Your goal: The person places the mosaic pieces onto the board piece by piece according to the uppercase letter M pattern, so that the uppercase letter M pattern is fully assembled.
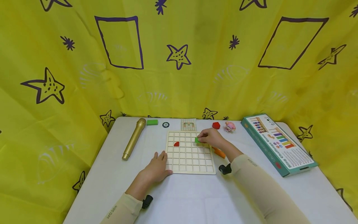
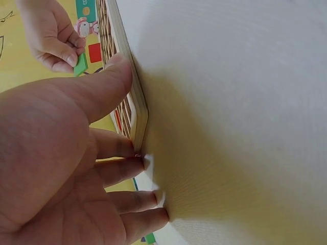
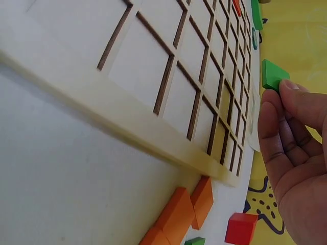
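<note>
"What have the right fingers got?"

"A green tile point(image 3: 272, 75), pinched between thumb and fingertips. The right hand point(image 1: 212, 137) holds it up just above the gridded board point(image 1: 193, 173), over its far right part."

"And the left hand point(image 1: 158, 168)?"

"Grasping nothing: its fingers are spread and fairly straight at the near left corner. The thumb lies against the board's near edge, and some fingertips touch the tablecloth point(image 1: 204, 199) beside the corner."

"Anything in the grid?"

"One red rounded piece point(image 1: 176, 144), in a cell to the left of the right fingers and beyond the left ones."

"What lies around the pinching fingers?"

"Orange pieces point(image 3: 175, 217) sit beside the board's right edge, nearer the wearer than those fingertips and partly hidden by the forearm in the head view. Farther off, past the fingers and to their right, a red block point(image 1: 216, 125) stands near a pink figurine point(image 1: 230, 126). A small patterned card point(image 1: 189, 124) lies beyond them, slightly left — just past the board's far edge."

"Past the left fingers?"

"A gold microphone point(image 1: 134, 139), ahead and to the left; beyond its head, a green block point(image 1: 152, 122) and a round disc point(image 1: 166, 124). The game box point(image 1: 279, 144) is well apart — far to the right of both hands."
</note>
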`<state>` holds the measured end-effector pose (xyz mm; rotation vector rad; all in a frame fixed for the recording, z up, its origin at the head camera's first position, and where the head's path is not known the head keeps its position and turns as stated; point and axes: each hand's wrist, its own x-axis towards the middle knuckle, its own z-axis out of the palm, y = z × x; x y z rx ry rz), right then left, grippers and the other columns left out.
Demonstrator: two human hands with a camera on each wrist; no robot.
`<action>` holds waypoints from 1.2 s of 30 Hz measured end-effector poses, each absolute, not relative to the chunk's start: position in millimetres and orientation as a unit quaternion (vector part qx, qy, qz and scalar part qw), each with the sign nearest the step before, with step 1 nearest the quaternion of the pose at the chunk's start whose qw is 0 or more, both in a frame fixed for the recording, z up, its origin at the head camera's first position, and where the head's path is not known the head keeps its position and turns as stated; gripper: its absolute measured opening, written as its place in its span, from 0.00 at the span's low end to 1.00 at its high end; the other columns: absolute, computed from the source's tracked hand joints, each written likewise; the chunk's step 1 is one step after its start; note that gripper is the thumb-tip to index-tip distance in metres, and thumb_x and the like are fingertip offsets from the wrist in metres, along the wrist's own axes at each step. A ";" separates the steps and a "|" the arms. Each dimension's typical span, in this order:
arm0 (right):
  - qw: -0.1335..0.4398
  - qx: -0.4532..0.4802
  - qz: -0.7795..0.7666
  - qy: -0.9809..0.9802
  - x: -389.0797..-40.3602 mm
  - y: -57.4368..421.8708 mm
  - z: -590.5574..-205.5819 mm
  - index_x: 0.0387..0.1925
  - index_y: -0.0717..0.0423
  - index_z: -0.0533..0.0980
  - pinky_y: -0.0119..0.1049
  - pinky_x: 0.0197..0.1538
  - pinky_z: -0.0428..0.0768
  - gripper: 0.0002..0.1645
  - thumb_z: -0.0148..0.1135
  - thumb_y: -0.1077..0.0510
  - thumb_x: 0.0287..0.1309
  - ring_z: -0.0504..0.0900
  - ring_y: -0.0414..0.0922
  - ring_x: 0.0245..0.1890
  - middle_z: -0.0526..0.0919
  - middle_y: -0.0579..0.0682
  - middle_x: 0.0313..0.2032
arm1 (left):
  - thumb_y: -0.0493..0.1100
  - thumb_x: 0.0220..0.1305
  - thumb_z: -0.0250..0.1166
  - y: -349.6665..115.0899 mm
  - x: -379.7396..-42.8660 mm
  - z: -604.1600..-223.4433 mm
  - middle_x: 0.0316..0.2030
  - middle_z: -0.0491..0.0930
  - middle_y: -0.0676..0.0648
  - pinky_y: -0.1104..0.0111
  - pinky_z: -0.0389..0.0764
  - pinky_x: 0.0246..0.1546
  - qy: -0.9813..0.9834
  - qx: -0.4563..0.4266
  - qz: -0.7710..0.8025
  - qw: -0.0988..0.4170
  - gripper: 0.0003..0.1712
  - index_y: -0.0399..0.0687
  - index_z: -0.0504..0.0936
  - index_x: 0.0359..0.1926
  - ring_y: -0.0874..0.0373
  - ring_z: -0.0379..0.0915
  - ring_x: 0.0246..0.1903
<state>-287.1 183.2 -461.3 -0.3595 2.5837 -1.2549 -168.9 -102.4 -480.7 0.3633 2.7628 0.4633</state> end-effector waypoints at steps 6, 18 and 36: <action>0.119 -0.136 -0.428 0.885 -292.9 173.7 -465.4 0.38 0.59 0.86 0.37 0.46 0.81 0.04 0.69 0.63 0.62 0.79 0.46 0.38 0.86 0.50 0.37 | 0.55 0.66 0.68 -102.1 -167.1 -476.6 0.75 0.54 0.34 0.44 0.61 0.68 0.966 0.124 0.163 0.160 0.50 0.28 0.57 0.74 0.31 0.44 0.74; 0.123 -0.138 -0.426 0.886 -295.8 151.5 -472.9 0.37 0.59 0.86 0.37 0.45 0.81 0.04 0.69 0.62 0.62 0.80 0.44 0.39 0.86 0.49 0.37 | 0.56 0.67 0.66 -103.7 -168.5 -480.7 0.75 0.54 0.34 0.44 0.61 0.69 0.966 0.132 0.158 0.160 0.49 0.28 0.57 0.74 0.31 0.44 0.74; 0.157 -0.120 -0.443 0.875 -298.5 126.2 -479.3 0.36 0.59 0.85 0.31 0.36 0.81 0.03 0.70 0.62 0.62 0.80 0.42 0.31 0.85 0.50 0.33 | 0.56 0.68 0.66 -104.2 -168.1 -476.8 0.75 0.53 0.33 0.45 0.60 0.69 0.964 0.136 0.161 0.161 0.49 0.27 0.56 0.74 0.31 0.43 0.74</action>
